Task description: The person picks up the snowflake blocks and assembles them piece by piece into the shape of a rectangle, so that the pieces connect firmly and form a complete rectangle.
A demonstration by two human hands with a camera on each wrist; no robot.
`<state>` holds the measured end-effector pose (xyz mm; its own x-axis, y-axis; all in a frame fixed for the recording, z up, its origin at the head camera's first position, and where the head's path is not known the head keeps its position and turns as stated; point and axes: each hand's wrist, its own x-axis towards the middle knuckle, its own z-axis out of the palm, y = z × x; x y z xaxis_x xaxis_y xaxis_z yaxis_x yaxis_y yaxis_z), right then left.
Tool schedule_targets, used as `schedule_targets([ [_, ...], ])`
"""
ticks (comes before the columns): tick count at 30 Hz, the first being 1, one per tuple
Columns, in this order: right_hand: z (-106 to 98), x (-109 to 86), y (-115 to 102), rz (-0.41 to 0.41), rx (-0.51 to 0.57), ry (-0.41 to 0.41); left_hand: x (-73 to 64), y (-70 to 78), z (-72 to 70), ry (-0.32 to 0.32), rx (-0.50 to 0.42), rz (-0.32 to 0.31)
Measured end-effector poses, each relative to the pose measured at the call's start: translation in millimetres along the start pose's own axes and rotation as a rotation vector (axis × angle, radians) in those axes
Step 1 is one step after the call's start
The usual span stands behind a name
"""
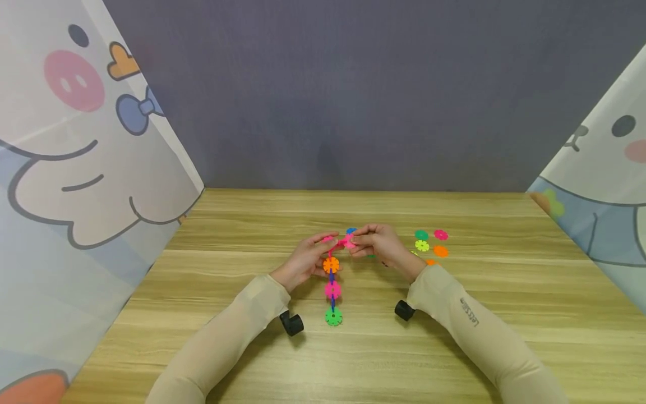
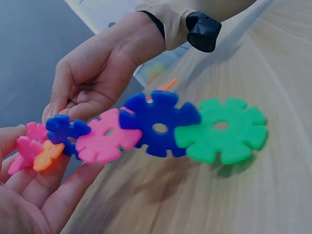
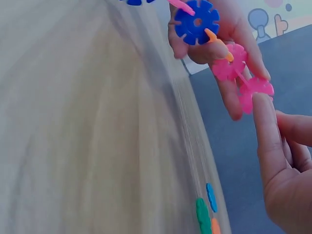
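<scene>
Notched plastic flower discs are slotted into a chain running from a green disc (image 2: 248, 129) through a blue disc (image 2: 146, 114), a pink disc (image 2: 95, 146), a second blue disc and an orange disc (image 1: 331, 265) to pink ones. My left hand (image 1: 303, 259) pinches the chain near its far end, at a pink disc (image 3: 222, 70) beyond the orange one. Between thumb and fingers, my right hand (image 1: 382, 244) pinches the end pink disc (image 3: 256, 87), which joins the left hand's disc edge to edge. The green end hangs toward the front of the table.
Loose discs lie right of the hands: a green disc (image 1: 421, 235), a pink disc (image 1: 441, 234), a yellow disc (image 1: 422, 246) and an orange disc (image 1: 441, 251). A blue disc (image 1: 351, 230) shows behind the right fingers. A grey panel (image 1: 328, 112) borders the wooden table (image 1: 227, 224).
</scene>
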<state>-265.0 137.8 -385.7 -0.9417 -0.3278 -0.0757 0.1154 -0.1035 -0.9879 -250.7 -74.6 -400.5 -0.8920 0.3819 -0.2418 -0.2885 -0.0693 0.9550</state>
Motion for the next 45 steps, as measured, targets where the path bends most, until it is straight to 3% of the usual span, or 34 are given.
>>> schedule_targets([
  [11, -4.6, 1.5, 3.0, 0.038, -0.075, -0.051, 0.0, -1.5, 0.1, -0.034, 0.002, -0.048],
  [27, -11.7, 10.0, -0.5, 0.037, -0.140, -0.090, 1.5, -1.8, -2.8, -0.015, -0.005, -0.032],
  [34, -16.3, 11.9, -5.7, 0.036, -0.178, -0.074, 2.1, -1.7, -6.7, -0.038, -0.020, -0.041],
  [45, -22.5, 22.8, -11.0, 0.032, -0.350, -0.017, -0.7, -1.4, -9.6, -0.059, -0.034, -0.027],
])
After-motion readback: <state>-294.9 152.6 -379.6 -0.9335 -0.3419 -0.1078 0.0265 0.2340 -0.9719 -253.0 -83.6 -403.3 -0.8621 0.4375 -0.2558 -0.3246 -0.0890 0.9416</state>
